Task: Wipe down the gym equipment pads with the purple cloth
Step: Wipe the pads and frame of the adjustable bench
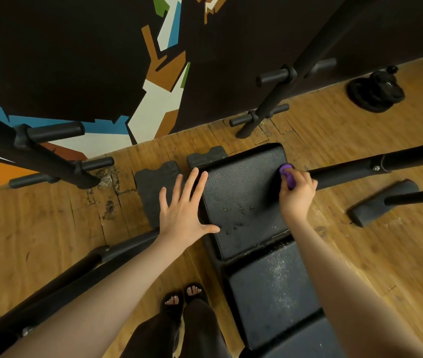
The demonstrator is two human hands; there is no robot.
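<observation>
Wiping bench pad [241, 192], far right edge.
Right hand [299, 193] gripping bunched purple cloth [288, 175], long axis running away-to-near; left hand [184, 205] spread wide, fingers pointing away.

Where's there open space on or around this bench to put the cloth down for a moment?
The upper pad is bare in the middle, between the left hand at its left edge and the right hand gripping the purple cloth at its right edge. Open wooden floor lies left of the foam blocks. Nearer the wall, rack legs crowd the floor.
</observation>
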